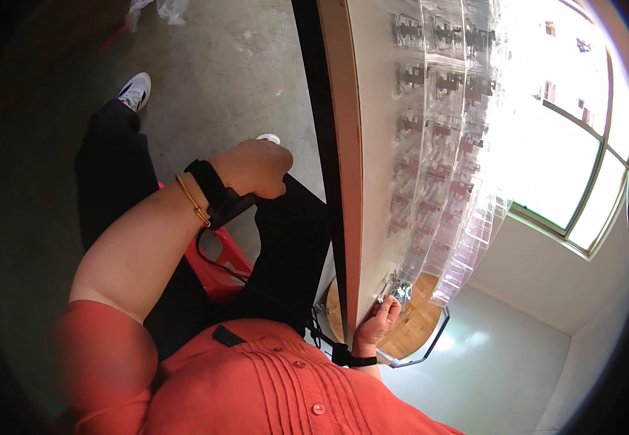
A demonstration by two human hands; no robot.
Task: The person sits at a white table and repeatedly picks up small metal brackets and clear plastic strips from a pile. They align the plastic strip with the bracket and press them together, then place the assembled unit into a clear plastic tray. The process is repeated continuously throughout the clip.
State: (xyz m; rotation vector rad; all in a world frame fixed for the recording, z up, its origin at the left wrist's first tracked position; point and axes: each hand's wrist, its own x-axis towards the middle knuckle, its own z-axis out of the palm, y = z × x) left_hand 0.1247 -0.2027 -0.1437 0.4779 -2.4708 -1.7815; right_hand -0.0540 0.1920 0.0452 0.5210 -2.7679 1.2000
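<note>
My right hand (377, 325) is at the near end of the white tabletop (376, 167), with its thumb and fingers pinched together. Small shiny metal pieces (399, 291) show at its fingertips; their exact kind is too small to make out. Past them stretch rows of clear plastic packs (438, 138), each with small dark or metallic parts inside. My left hand (260, 168) is closed in a fist over my dark-trousered leg, off the table. Its fingers are turned away, so anything inside them is hidden. Both wrists wear black straps.
A red plastic stool (224, 261) is beneath me. Beside the table stands a round wooden seat (409, 326) with a metal frame. A bright window (561, 167) is on the right. Clear plastic wrapping (172, 10) lies on the grey floor at the far left.
</note>
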